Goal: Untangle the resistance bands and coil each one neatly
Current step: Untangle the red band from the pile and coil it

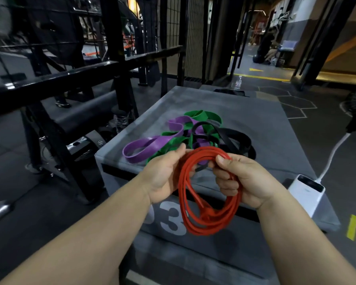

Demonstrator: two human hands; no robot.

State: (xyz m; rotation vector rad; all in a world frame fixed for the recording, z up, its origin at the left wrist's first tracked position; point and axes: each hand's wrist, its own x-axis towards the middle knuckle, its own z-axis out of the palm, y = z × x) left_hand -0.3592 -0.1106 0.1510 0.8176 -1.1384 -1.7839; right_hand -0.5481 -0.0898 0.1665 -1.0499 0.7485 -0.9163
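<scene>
I am holding the red band [209, 222] up in front of me, off the grey padded box [255, 120], so that its loops are hanging free and falling into a round coil under their own weight. My left grip [164, 171] is pinching the strands at the top left of the coil between thumb and fingers. My right grip [240, 182] is curling round the strands on the other side, with the thumb pressing down on top. With both sides held this way, I am keeping the turns from springing apart while I am lining them up. I judge this to be the coiling step for this one band. It looks nearly gathered, though a bunched twist is showing near the bottom of the coil.

The other bands are lying on the box just beyond my hands, and they are crossing over and through one another in one heap. Counting by colour, I am seeing one purple band [150, 145], one green band [203, 116] and one black band [238, 138]. I cannot tell whether the black is a single band or more. With the red one, that is making four colours in all. The red coil is showing several turns, too close together to count. One white power bank [306, 190] with one white cable [333, 155] is sitting at the box's right corner, apart from the bands.
</scene>
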